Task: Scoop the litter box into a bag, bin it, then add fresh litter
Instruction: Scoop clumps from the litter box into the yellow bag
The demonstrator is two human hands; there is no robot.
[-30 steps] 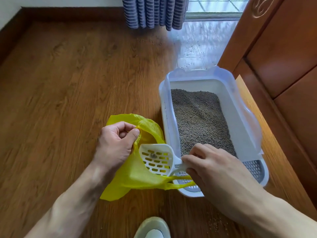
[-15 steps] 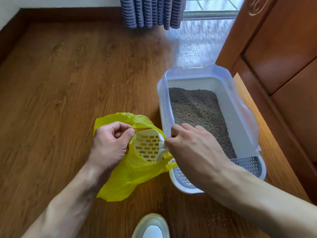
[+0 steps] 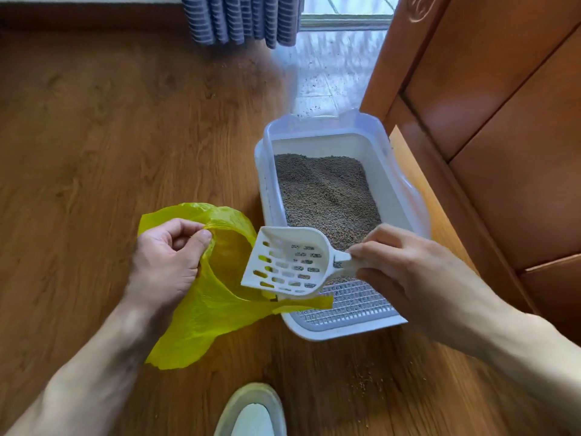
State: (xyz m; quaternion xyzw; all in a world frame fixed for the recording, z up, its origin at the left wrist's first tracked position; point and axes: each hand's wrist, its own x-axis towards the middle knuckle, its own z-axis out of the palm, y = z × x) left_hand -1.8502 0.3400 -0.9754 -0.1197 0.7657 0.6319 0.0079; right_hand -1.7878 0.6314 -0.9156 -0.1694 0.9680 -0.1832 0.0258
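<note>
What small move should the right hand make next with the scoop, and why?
Probably swing the scoop back over the litter and dig in again. The right hand holds it by the handle beside the bag, which the left hand holds open, and the scoop looks empty.

Left hand (image 3: 166,256) pinches with curled fingers; right hand (image 3: 405,272) grips with fingers curled, forearms extended forward.

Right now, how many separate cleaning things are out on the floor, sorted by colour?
Yellow: 1, the bag
White: 2, the scoop and the litter box
Total: 3
</note>
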